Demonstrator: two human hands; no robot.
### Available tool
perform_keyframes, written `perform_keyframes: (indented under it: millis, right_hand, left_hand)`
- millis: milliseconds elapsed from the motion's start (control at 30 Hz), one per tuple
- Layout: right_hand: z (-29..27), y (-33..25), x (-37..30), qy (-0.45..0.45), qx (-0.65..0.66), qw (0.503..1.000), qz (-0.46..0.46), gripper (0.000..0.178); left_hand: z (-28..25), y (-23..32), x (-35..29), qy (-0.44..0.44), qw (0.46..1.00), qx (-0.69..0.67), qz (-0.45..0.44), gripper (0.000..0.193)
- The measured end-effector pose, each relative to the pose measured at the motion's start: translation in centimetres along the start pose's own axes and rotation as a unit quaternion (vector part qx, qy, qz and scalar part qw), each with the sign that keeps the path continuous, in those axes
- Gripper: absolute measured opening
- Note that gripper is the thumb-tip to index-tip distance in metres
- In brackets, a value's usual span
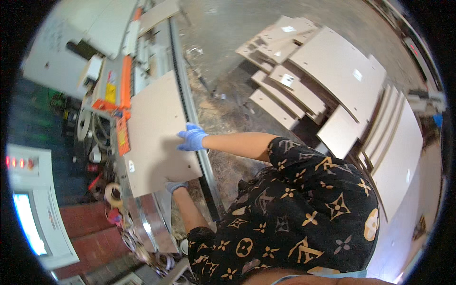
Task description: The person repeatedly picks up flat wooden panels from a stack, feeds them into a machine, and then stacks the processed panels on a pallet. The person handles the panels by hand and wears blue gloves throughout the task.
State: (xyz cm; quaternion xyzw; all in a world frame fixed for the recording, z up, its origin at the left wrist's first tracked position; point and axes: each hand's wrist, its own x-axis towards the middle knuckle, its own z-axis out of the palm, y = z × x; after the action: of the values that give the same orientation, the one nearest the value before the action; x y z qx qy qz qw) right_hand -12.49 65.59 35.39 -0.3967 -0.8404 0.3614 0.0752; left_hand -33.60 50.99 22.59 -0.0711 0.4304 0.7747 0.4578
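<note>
A pale, flat panel (154, 128) with small holes and a white label lies on the feed of an edge-banding machine (124, 90), against its orange guard. My right hand (194, 137), in a blue glove, rests with spread fingers on the panel's edge nearest my body. At the panel's lower end my left hand (176, 186), gloved too, grips the edge; its fingers are partly hidden beneath the board. A dark rail (180, 85) runs under the panel on my side.
Stacked pale panels (337, 66) of several sizes stand behind me at the right. A control cabinet with a lit screen (29, 223) is at lower left. Rolls of edge tape (113, 194) sit beside the machine. Another board (159, 16) lies at the rail's far end.
</note>
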Motion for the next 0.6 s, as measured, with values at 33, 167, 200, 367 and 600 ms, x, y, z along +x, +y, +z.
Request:
perform_keyframes:
  millis: [33, 167, 200, 367, 600]
  right_hand:
    - [-0.6, 0.9, -0.3, -0.011, 0.038, 0.999, -0.018, 0.073]
    - [-1.7, 6.8, -6.3, 0.024, 0.137, 0.990, -0.029, 0.068]
    - [-2.3, 9.2, -8.6, 0.041, 0.233, 0.972, -0.013, 0.068]
    - [-7.6, 23.8, -18.9, 0.341, 0.657, 0.602, 0.298, 0.035]
    - [-15.9, 38.0, -26.0, 0.562, 0.758, 0.276, 0.183, 0.058]
  left_hand:
    - [0.8, 0.1, 0.7, -0.002, 1.000, 0.006, -0.002, 0.047]
    - [3.8, 0.7, 2.1, 0.016, 0.999, 0.046, 0.000, 0.041]
    - [4.1, 0.9, 1.9, 0.019, 0.998, 0.053, 0.001, 0.039]
    - [3.5, -1.1, -1.6, 0.036, 0.996, 0.063, 0.042, 0.039]
    - [2.9, -5.1, -8.4, 0.033, 0.980, 0.145, 0.129, 0.047]
